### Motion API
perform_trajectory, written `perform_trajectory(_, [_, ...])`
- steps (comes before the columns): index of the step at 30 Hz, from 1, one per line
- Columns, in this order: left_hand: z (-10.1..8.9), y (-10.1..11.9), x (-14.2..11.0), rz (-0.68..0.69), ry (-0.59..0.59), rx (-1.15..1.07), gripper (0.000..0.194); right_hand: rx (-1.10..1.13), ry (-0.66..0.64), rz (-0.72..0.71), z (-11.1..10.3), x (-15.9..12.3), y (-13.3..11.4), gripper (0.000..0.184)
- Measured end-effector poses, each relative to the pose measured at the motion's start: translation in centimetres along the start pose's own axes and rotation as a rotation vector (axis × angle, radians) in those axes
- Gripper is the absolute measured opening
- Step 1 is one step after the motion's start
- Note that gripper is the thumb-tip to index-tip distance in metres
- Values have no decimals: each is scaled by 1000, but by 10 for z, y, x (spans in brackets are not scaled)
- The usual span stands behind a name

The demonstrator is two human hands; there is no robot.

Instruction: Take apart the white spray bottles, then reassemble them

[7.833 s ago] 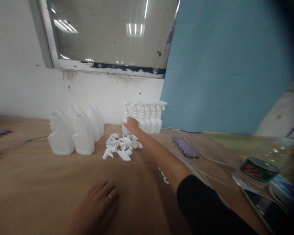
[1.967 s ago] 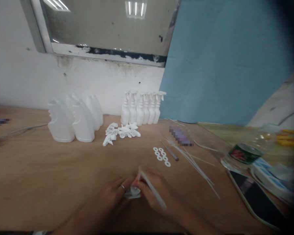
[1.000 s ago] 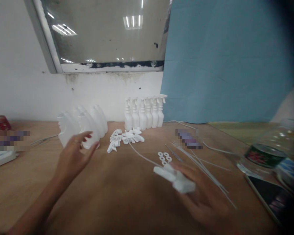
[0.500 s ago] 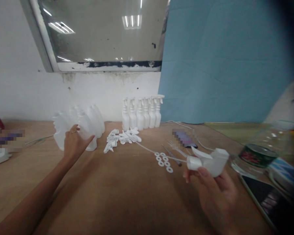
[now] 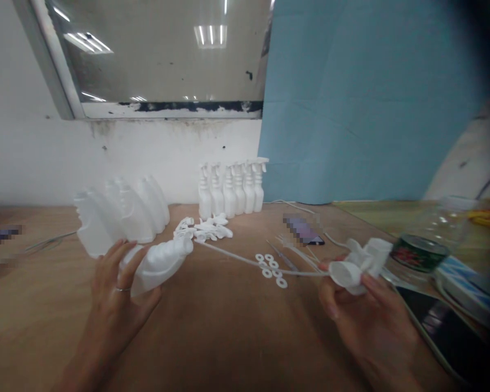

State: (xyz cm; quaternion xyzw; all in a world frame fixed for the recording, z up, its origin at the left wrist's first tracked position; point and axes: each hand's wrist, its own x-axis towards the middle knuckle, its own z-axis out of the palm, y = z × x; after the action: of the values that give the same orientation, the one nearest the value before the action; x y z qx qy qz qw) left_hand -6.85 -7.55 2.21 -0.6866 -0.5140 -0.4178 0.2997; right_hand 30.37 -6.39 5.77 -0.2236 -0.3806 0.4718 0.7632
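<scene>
My left hand [image 5: 120, 299] is wrapped round a white plastic bottle [image 5: 159, 267], lifted off the table and tilted so its threaded neck points right. In my right hand [image 5: 371, 321] is a white trigger sprayer head [image 5: 363, 264], its collar facing left. A long thin dip tube [image 5: 232, 255] runs from that collar leftward across the view. Below the tube lie several small white ring washers [image 5: 267, 272] in two rows. A pile of loose trigger heads [image 5: 212, 227] rests behind the tube's far end.
Several open bottles [image 5: 142, 209] stand at the left back. Finished spray bottles [image 5: 228, 193] line up by the wall. A phone [image 5: 304, 230], loose tubes [image 5: 302, 253] and a thin tool [image 5: 283, 256] lie centre right. A large clear bottle [image 5: 424, 250] and a dark-screened device [image 5: 436, 321] sit at right.
My left hand has taken a bottle from the group and brought it nearer, tipping it toward the right. My right hand has turned the sprayer head slightly and shifted a little right.
</scene>
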Motion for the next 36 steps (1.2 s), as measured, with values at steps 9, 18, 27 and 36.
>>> perform_trajectory(9, [2,-3,-3,74,17,18,76,-139,3,11,-5,-4,7,22])
perform_trajectory(18, [-7,56,-10,208,-209,-165,53,-527,-131,213,1,-17,35,23])
perform_trajectory(27, [17,60,-27,263,-288,-273,62,-646,-380,496,14,-35,43,49])
perform_trajectory(36, [13,58,-23,247,-332,-284,68,-924,-535,165,6,-41,50,44])
